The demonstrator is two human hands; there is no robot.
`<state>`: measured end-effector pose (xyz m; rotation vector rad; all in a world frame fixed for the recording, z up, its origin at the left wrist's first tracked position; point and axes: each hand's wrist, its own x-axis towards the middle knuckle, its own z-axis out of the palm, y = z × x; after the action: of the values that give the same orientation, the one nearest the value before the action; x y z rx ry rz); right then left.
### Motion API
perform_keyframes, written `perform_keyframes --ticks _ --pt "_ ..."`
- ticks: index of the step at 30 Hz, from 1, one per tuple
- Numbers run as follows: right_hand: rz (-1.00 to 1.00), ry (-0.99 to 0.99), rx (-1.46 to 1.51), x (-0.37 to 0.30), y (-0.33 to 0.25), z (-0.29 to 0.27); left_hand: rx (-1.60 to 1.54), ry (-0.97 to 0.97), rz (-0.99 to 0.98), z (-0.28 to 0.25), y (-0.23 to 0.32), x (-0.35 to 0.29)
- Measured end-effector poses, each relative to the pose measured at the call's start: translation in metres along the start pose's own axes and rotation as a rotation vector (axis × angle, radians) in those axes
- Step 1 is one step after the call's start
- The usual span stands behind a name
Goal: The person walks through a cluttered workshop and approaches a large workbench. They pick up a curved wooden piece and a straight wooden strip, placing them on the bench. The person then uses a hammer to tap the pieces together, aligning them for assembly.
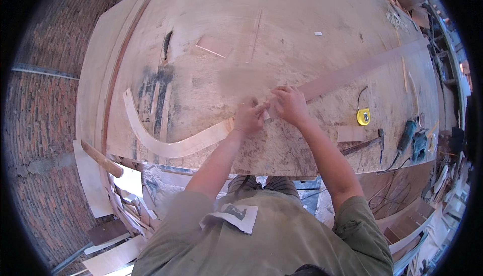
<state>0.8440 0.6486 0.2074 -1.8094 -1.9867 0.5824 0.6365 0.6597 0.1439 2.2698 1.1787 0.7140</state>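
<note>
My left hand (pixel 248 117) is closed at the right end of a curved pale wooden strip (pixel 173 149) lying along the bench's near side. Its fingers meet in a pinch, and whatever they grip is too small to tell. Close beside it, my right hand (pixel 290 106) has its fingers bent and drawn together at the near end of a long reddish-brown board (pixel 347 72). That board runs off to the far right. A small pale bit of wood (pixel 267 115) shows between the two hands. What the right fingertips hold is hidden.
A yellow tape measure (pixel 363 116), a small wooden block (pixel 350 133), a hammer (pixel 381 140) and a green power tool (pixel 408 134) lie right on the wooden bench (pixel 287 14). A long wooden strip (pixel 123 50) crosses the left side. Offcuts (pixel 133 208) pile beside the brick wall (pixel 43 120).
</note>
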Motion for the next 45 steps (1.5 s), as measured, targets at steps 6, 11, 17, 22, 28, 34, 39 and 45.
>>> perform_keyframes --ticks 6,11,17,22,28,34,39,45 --pt "0.197 0.097 0.164 0.12 -0.02 0.033 0.031 -0.024 -0.034 -0.003 0.004 -0.001" --pt "0.362 0.241 0.142 0.196 -0.026 0.082 -0.053 -0.038 -0.099 -0.005 0.005 -0.001" --pt "0.576 0.085 0.557 0.199 -0.004 0.078 0.011 -0.021 -0.06 -0.004 0.002 -0.002" --pt "0.653 0.135 1.093 0.057 0.001 0.027 0.013 -0.048 -0.043 -0.005 0.0 0.0" --pt "0.757 0.32 0.894 -0.127 -0.038 0.039 0.085 -0.043 0.003 -0.004 0.001 0.003" --pt "0.858 0.326 1.058 -0.162 -0.086 0.112 0.108 -0.059 0.014 -0.001 0.002 0.003" --pt "0.902 0.516 1.074 -0.132 -0.109 0.116 0.067 -0.155 0.071 -0.007 0.006 0.005" --pt "0.912 0.411 0.771 -0.103 -0.111 0.12 0.123 -0.142 0.076 -0.005 -0.003 0.004"
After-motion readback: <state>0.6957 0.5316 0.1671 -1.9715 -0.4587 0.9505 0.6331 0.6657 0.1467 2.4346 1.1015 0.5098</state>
